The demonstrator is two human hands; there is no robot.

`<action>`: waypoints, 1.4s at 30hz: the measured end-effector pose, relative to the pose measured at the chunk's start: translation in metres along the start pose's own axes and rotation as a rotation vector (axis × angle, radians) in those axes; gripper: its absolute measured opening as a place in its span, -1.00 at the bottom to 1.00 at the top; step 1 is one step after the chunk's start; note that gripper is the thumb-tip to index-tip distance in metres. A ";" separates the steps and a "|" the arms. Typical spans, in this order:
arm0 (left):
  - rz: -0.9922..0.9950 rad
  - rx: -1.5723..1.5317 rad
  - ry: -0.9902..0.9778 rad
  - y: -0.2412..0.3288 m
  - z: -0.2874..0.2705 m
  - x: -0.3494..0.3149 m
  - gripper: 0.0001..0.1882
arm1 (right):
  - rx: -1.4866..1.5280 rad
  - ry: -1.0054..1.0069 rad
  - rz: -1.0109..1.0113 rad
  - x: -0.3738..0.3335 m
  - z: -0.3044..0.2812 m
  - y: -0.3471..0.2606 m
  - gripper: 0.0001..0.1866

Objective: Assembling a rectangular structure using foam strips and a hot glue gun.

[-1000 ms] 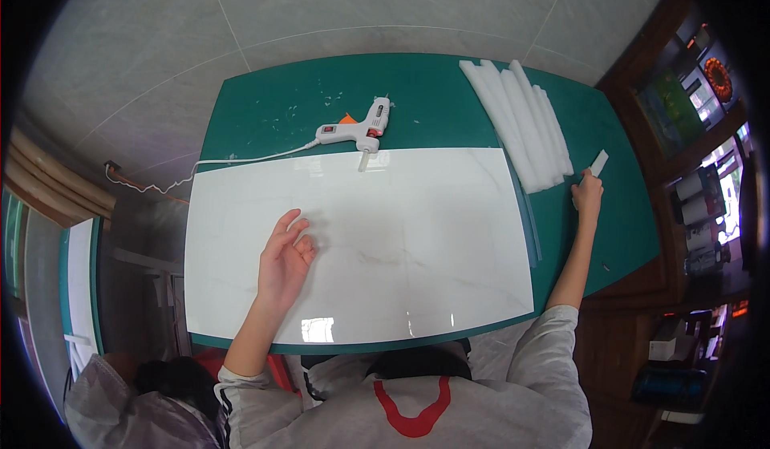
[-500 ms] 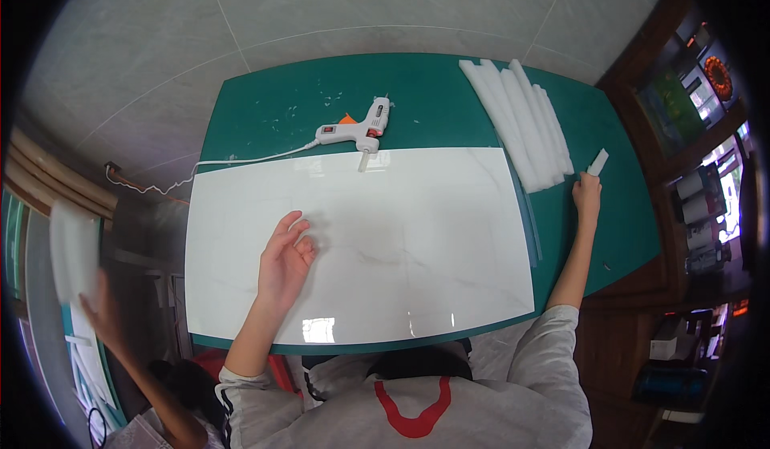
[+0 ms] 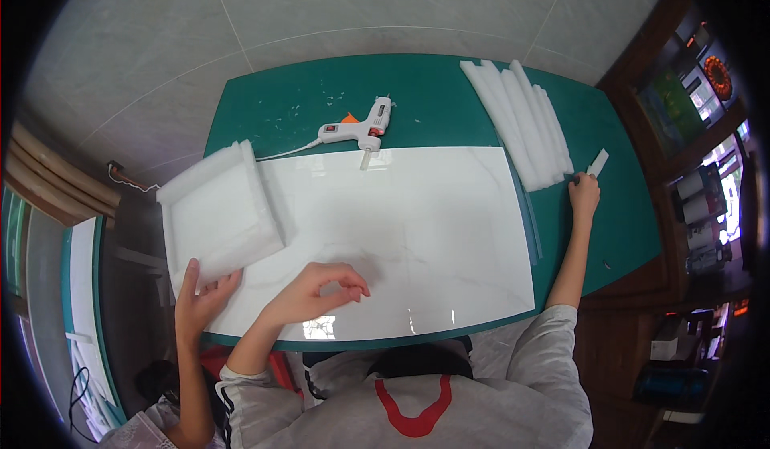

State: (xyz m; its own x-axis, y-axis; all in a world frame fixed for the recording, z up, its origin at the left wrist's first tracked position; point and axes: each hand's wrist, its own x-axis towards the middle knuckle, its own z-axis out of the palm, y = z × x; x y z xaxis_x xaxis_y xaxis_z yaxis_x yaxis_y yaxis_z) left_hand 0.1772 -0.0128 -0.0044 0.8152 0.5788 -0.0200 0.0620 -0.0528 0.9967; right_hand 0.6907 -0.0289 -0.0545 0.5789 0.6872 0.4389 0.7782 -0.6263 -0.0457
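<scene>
Right fingers [image 3: 591,181] grip a white strip [image 3: 598,162] (its near end hidden), left fingers [image 3: 346,274] curl loosely open, and a white tray [image 3: 215,218] hides part of the cord [image 3: 289,153].

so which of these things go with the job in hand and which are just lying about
Likely in use:
small white piece, in the right hand
white foam tray, in a co-worker's hand
foam strips
glue gun
glossy white board

Apparently lying about:
tiny scrap
red item below
</scene>
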 end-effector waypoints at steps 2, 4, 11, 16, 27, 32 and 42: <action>0.043 0.299 -0.079 0.012 0.008 -0.001 -0.89 | 0.014 0.004 0.046 0.000 0.001 0.000 -0.81; 0.071 0.399 -0.130 0.015 0.014 -0.003 -0.87 | 0.083 0.028 0.151 0.001 0.008 0.004 -0.79; 0.163 0.670 0.005 0.022 0.025 -0.018 -0.81 | 0.097 0.121 0.099 0.003 0.025 0.018 -0.76; 0.142 0.725 0.480 0.032 0.012 -0.037 -0.77 | 0.120 0.125 0.204 0.003 0.023 0.012 -0.53; -0.016 0.764 1.419 0.000 -0.097 -0.128 -0.61 | 0.169 0.135 0.231 0.010 0.020 0.022 -0.61; -0.146 0.206 1.383 -0.055 -0.173 -0.163 -0.46 | 0.272 0.218 0.268 0.006 0.009 0.013 -0.65; -0.157 -0.144 1.137 -0.047 -0.162 -0.141 -0.38 | 0.698 0.228 0.252 0.010 0.003 0.010 -0.70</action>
State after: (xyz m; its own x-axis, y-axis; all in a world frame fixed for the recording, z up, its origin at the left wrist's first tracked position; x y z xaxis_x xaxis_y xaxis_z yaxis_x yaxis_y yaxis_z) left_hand -0.0341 0.0398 -0.0356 -0.1891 0.9727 -0.1348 -0.0087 0.1356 0.9907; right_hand 0.7053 -0.0276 -0.0530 0.7530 0.4148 0.5108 0.6469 -0.3247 -0.6900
